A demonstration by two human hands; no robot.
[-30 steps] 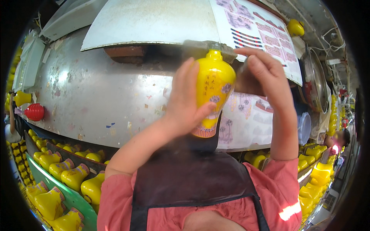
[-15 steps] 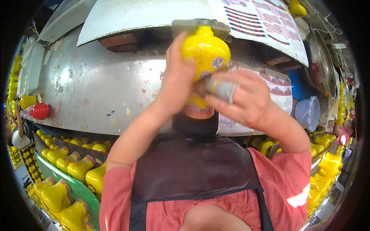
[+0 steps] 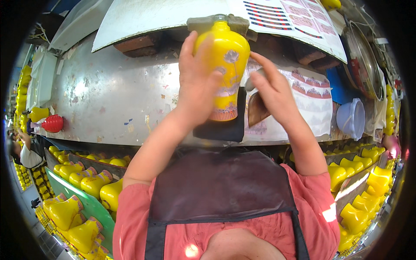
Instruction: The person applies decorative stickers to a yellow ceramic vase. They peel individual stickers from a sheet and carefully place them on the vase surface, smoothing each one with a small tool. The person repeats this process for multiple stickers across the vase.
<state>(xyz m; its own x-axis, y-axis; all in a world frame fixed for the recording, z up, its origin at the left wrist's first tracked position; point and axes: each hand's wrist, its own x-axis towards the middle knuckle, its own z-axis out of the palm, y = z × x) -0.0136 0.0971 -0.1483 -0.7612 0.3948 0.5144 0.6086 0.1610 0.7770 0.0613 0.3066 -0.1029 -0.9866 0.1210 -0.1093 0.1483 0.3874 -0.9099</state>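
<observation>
A glossy yellow bottle (image 3: 225, 69) with purple flower decals and a patterned band around its base lies on the table, its glass neck toward the far side. The neck rests on a grey padded block (image 3: 239, 26). My left hand (image 3: 197, 80) is closed around the bottle's left side, its fingers blurred. In my right hand (image 3: 275, 89) is a scraper with a flat brown blade (image 3: 257, 109) and a grey handle. The blade hangs apart from the bottle, while my right index finger reaches to the bottle's right shoulder. A black cloth (image 3: 221, 131) lies under the bottle's base.
Decal sheets (image 3: 310, 104) lie right of the bottle, near a pale blue bucket (image 3: 351, 118). Beyond stands a white board (image 3: 173, 15) propped on bricks (image 3: 136, 44). A red bottle-shaped object (image 3: 53, 124) is at left. Racks of yellow bottles (image 3: 93, 184) flank me; another person (image 3: 31, 151) is far left.
The bottle has been turned, so a tall flower decal faces up where lettering was. My right hand has drawn the scraper off the bottle to the right.
</observation>
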